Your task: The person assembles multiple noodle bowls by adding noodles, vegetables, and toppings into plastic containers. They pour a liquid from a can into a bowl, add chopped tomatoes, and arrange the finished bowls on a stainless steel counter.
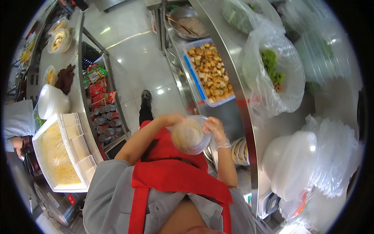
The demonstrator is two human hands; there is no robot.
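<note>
Head view: red apron below.
Left hand (171,119): blurred, gripping clear bowl (191,136) at ten o'clock.
Right hand (215,130): gloved, gripping rim at three o'clock.
Bowl: noodles inside.

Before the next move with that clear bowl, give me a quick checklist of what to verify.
1. Left hand on clear bowl: ok, though blurred.
2. Right hand gloved and at the bowl rim: ok.
3. Noodles inside the bowl: ok, pale mound visible.
4. Bowl level: cannot tell, motion blur.
5. Tray of fried tofu puffs uncovered, just ahead of the bowl: ok.
6. Stack of white lids on the right counter: ok.
</note>
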